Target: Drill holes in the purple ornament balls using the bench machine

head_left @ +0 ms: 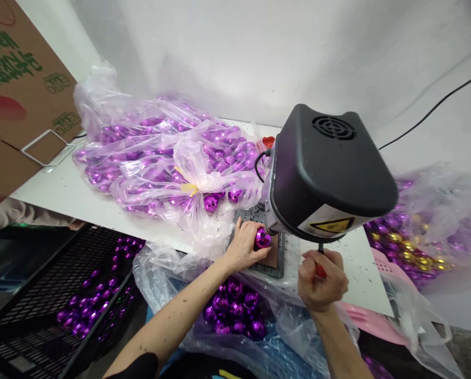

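A shiny purple mirror ball point(263, 238) is pinched in the fingers of my left hand point(246, 243), over the grey base plate point(280, 263) of a bench drill press. The machine's black motor housing point(330, 163) hangs above and hides where its tip meets the ball. My right hand point(323, 279) is wrapped round the lever handle point(320, 269), whose red grip shows between the fingers. In my lap, several more purple balls point(235, 310) lie in an open clear plastic bag point(294, 326).
A large clear bag of purple balls point(160, 152) fills the table's left side. On the floor at left stands a black crate point(6, 316) with purple balls. A cardboard box point(18, 95) is at far left. On the right, a pink basket point(373, 321) sits near bagged purple and gold balls point(409, 247).
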Tool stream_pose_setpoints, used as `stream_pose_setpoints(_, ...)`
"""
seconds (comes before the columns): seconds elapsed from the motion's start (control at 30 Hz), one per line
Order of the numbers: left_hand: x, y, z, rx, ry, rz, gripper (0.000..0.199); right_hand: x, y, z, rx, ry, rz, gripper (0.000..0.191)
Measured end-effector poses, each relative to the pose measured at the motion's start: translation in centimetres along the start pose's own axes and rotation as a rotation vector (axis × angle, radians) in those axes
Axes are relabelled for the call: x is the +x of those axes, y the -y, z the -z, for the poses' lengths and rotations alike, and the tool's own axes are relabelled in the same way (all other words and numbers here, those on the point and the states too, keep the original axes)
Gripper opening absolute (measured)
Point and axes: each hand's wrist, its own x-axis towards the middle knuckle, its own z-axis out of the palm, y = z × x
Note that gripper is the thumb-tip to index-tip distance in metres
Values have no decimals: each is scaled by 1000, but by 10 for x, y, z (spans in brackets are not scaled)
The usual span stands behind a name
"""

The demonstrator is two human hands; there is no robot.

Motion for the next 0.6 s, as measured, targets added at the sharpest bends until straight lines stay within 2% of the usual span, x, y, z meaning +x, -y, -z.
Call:
stream_pose_setpoints(0.1,2,1,-2,10,8,-3,44,22,7,16,22,10,-15,20)
stream_pose_setpoints(0.13,3,1,-3,13,8,-1,44,36,10,21,27,4,-30,24)
stream_pose_setpoints(0.2,4,-1,-3,14,1,4,43,70,16,30,16,-99,-116,22)
stream_pose_setpoints(0.3,-7,-11,5,-19,-67,35,42,122,18,31,111,-38,-274,30)
stream_pose_setpoints(0.4,-45,-24,24,-73,-113,95,46,152,16,24,215,-2,-377,36)
stream_pose_setpoints(0.53,-111,-38,45,37,109,116,62,156,15,15,259,-52,-399,27)
stream_pose_setpoints(0.6,-129,-39,52,134,166,131,77,154,17,13,288,-76,-403,22)
